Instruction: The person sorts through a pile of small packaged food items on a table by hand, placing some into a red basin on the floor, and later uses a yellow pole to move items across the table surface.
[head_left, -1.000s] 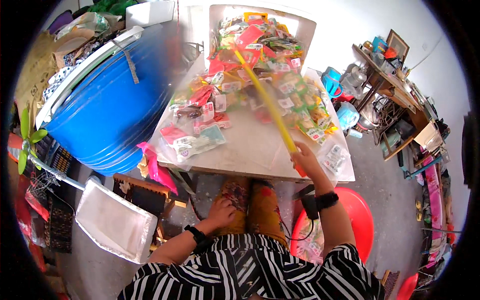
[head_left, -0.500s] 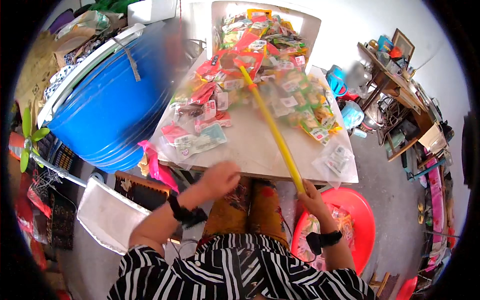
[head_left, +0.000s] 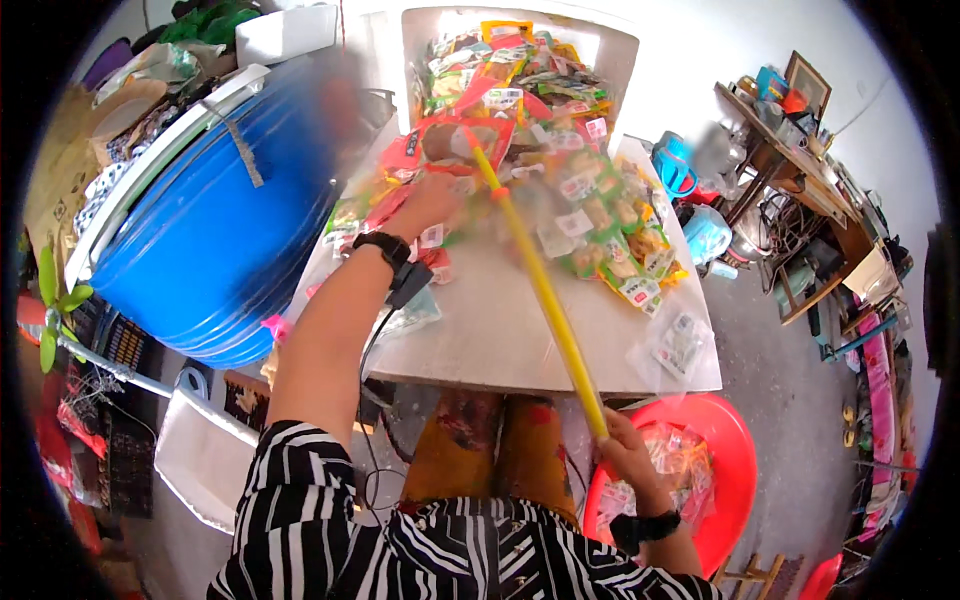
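My right hand point(head_left: 628, 460) grips the near end of a long yellow stick point(head_left: 540, 290) below the table's front edge. The stick slants up and left across the white table point(head_left: 500, 340), its far end by a red packet point(head_left: 455, 140). My left hand point(head_left: 430, 200) reaches out over the table's left side and rests on the small snack packets point(head_left: 560, 140) heaped there, just left of the stick. Whether its fingers pinch a packet is blurred. Both wrists carry black bands.
A big blue barrel point(head_left: 210, 230) with a white lid stands left of the table. A red basin point(head_left: 720, 470) holding clear packets sits on the floor at my right. A white box point(head_left: 200, 460) lies lower left. Cluttered wooden shelves point(head_left: 810, 180) stand at right.
My left hand has risen from my lap and reached out onto the packets. My right hand has drawn the stick's near end back and down off the table.
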